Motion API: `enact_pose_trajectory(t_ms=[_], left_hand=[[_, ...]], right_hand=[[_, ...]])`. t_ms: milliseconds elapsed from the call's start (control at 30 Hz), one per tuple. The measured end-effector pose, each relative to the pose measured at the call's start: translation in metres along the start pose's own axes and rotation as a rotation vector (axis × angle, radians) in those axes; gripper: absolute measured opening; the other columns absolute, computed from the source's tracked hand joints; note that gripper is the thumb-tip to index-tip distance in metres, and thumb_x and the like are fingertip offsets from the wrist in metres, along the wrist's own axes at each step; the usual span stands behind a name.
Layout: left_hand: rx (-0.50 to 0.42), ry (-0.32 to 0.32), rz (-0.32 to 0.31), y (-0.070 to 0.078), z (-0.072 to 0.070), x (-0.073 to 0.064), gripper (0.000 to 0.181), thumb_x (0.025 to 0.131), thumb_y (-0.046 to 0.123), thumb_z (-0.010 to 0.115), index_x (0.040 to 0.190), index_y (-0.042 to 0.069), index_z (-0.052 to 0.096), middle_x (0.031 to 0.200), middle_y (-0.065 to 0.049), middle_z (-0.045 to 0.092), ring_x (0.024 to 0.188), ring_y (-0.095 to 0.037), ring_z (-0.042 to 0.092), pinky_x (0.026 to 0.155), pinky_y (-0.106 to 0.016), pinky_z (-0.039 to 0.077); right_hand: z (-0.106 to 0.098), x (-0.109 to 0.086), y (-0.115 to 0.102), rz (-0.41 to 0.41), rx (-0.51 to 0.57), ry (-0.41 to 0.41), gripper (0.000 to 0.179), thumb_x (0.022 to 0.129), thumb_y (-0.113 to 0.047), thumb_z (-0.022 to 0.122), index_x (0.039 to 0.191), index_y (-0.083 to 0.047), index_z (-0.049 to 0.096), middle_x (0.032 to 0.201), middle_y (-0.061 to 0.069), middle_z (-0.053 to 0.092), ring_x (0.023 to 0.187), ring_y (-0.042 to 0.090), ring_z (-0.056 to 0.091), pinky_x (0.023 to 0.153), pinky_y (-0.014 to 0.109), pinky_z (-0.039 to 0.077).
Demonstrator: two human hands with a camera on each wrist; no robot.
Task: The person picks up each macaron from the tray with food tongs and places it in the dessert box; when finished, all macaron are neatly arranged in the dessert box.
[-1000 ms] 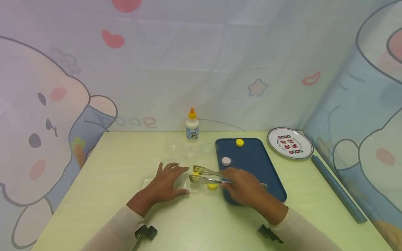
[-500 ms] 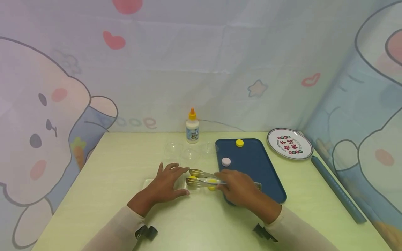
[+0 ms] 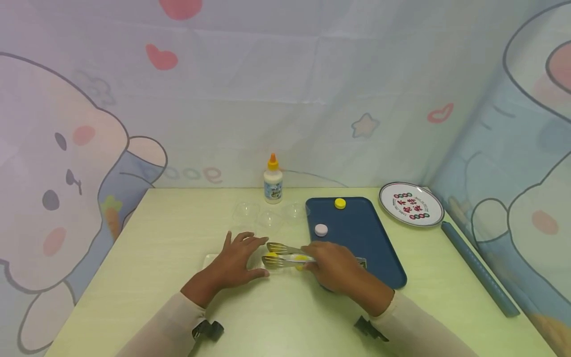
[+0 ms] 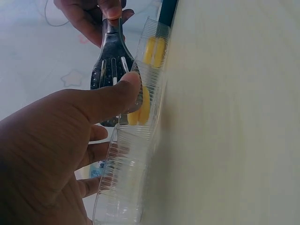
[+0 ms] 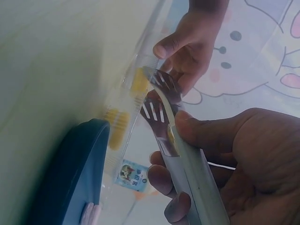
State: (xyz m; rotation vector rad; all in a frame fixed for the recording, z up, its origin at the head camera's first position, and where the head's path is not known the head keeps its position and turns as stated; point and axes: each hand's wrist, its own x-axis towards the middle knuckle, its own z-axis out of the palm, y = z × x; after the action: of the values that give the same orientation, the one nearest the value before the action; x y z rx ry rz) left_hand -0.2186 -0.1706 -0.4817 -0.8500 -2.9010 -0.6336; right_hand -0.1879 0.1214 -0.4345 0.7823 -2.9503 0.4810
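Gripped tongs in right hand, with left hand spread, at yellow disc in clear tray, below frame centre; could not tell if pinching disc. Seemingly was placing; next needed release.

You've three yellow discs, one pink disc, one pair of tongs, one tray, one bottle, one plate.

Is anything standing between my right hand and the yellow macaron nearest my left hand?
Only the metal tongs that your right hand holds, their slotted heads at that yellow macaron in the clear plastic tray. They pass above the other yellow macaron; nothing else visible is in the way.
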Motion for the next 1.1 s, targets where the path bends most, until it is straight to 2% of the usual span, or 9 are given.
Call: enact_pose_trajectory(t_ms=[333, 667, 900, 1100], left_hand=[[0.004, -0.011, -0.012, 0.000, 0.000, 0.001, 0.082, 0.091, 0.047, 0.088, 0.158, 0.012, 0.056, 0.158, -0.007, 0.064, 0.155, -0.042, 0.047, 0.123, -0.089, 0.015], [0.010, -0.019, -0.002, -0.001, -0.003, -0.001, 0.086, 0.090, 0.049, 0.088, 0.159, 0.012, 0.054, 0.159, -0.010, 0.062, 0.155, -0.044, 0.046, 0.122, -0.090, 0.014], [0.008, 0.035, -0.002, -0.009, -0.014, -0.011, 0.083, 0.088, 0.049, 0.089, 0.156, 0.013, 0.057, 0.156, -0.010, 0.063, 0.154, -0.043, 0.046, 0.121, -0.091, 0.014], [-0.003, 0.077, 0.022, -0.018, -0.021, -0.020, 0.084, 0.088, 0.048, 0.089, 0.157, 0.015, 0.056, 0.159, -0.009, 0.061, 0.156, -0.043, 0.044, 0.121, -0.091, 0.013]], right_hand=[[-0.001, 0.003, -0.006, 0.013, -0.019, -0.024, 0.043, 0.097, -0.023, 0.084, 0.137, -0.011, 0.075, 0.126, 0.008, 0.078, 0.114, 0.027, 0.076, 0.090, 0.051, 0.064], [-0.002, 0.001, 0.002, 0.010, -0.019, 0.002, 0.043, 0.097, -0.024, 0.084, 0.137, -0.012, 0.075, 0.126, 0.005, 0.078, 0.114, 0.025, 0.076, 0.091, 0.049, 0.064], [-0.003, 0.001, 0.014, -0.018, 0.039, 0.058, 0.040, 0.098, -0.021, 0.084, 0.135, -0.009, 0.076, 0.117, 0.005, 0.079, 0.102, 0.020, 0.074, 0.082, 0.044, 0.062], [-0.005, 0.001, 0.026, -0.033, 0.096, 0.092, 0.038, 0.098, -0.019, 0.083, 0.134, -0.012, 0.077, 0.122, 0.006, 0.080, 0.106, 0.022, 0.076, 0.084, 0.046, 0.062]])
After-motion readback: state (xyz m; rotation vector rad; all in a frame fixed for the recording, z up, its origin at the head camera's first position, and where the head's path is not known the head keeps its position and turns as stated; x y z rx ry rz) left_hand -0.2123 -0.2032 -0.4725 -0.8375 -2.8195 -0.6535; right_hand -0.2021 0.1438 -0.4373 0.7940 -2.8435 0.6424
